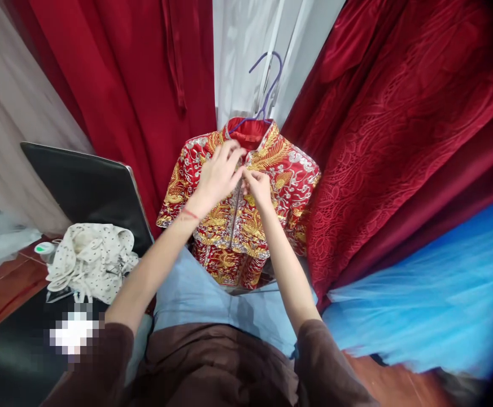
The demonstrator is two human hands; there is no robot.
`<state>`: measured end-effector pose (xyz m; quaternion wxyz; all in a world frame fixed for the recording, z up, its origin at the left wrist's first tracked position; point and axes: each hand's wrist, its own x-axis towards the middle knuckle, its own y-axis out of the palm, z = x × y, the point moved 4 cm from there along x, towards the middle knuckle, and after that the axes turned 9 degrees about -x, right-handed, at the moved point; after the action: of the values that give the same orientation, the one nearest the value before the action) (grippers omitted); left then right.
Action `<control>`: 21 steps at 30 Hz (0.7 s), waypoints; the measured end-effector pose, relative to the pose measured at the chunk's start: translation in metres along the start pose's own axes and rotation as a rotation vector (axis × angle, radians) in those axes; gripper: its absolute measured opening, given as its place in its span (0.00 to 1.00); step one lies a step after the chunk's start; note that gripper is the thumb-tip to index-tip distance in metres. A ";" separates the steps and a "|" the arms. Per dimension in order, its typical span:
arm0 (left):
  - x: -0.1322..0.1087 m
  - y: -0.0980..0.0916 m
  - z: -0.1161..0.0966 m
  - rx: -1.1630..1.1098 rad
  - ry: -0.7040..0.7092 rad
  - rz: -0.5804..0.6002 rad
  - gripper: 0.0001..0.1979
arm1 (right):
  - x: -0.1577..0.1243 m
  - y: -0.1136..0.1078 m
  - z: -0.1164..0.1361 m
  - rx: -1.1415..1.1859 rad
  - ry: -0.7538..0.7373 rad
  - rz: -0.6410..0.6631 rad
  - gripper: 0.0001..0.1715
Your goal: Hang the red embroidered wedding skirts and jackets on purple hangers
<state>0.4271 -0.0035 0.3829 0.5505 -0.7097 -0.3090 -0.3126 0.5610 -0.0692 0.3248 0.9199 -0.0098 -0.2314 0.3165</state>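
Note:
A small red jacket [271, 169] with gold and silver embroidery hangs in front of me on a purple hanger [267, 85]. Both hands meet at its front opening just under the collar. My left hand [218, 172] has its fingers curled, pinching the jacket's left front edge near the collar. My right hand [258, 186] pinches the opposite edge at the centre closure. The fingertips of both hands nearly touch. A thin red string circles my left wrist.
Red curtains [144, 85] and red embroidered cloth [398, 141] hang on both sides. A black chair [81, 181] stands at left with a spotted white bag [89, 260] on its seat. Blue tulle [432, 294] lies at lower right.

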 end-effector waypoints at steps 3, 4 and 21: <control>0.043 0.003 0.012 0.077 0.167 0.157 0.12 | 0.001 0.002 0.000 -0.009 -0.008 -0.025 0.30; 0.050 0.008 0.018 0.098 0.188 0.215 0.11 | 0.002 0.003 0.000 -0.016 -0.008 -0.033 0.30; 0.056 -0.014 0.073 0.049 0.088 0.061 0.48 | -0.014 -0.084 0.068 -1.352 -0.422 -0.432 0.34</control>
<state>0.4584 0.0760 0.4203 0.5900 -0.6906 -0.2703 -0.3191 0.5705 -0.1531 0.3935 0.6910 -0.4672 -0.5446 -0.0880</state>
